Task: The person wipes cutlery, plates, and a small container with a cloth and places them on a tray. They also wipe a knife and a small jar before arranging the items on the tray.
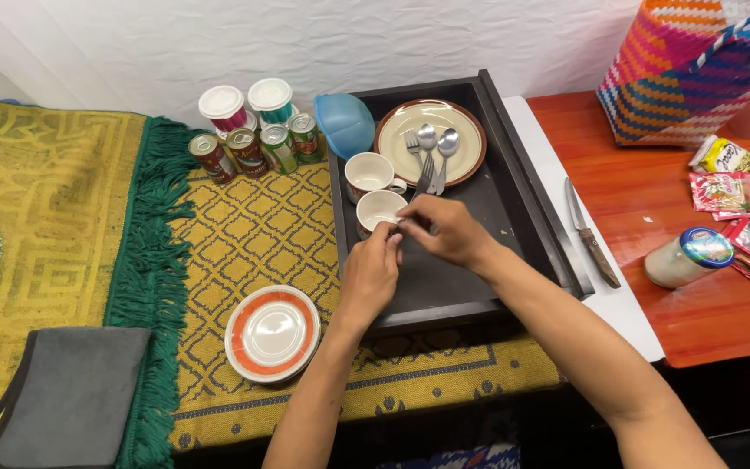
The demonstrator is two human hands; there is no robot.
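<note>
Cream-coloured and upright, the nearer cup (pixel 378 209) sits in the black tray (pixel 527 217) right at our fingertips. Our left hand (pixel 369 275) pinches its near rim; our right hand (pixel 449 230) closes fingers beside it, seemingly pinching a fork (pixel 424 178) whose long axis points away toward the plate (pixel 470 143).

Two bare forearms enter frame from the lower edge, one from about 6 o'clock, the other from about 5 o'clock. No sleeves visible on either arm up to the frame edge. No watch, bracelet or band at either wrist. Left hand (pixel 370 276) and right hand (pixel 450 231): no gloves; no rings can be made out on the fingers that show. Nails short, unpainted as far as can be told.
</note>
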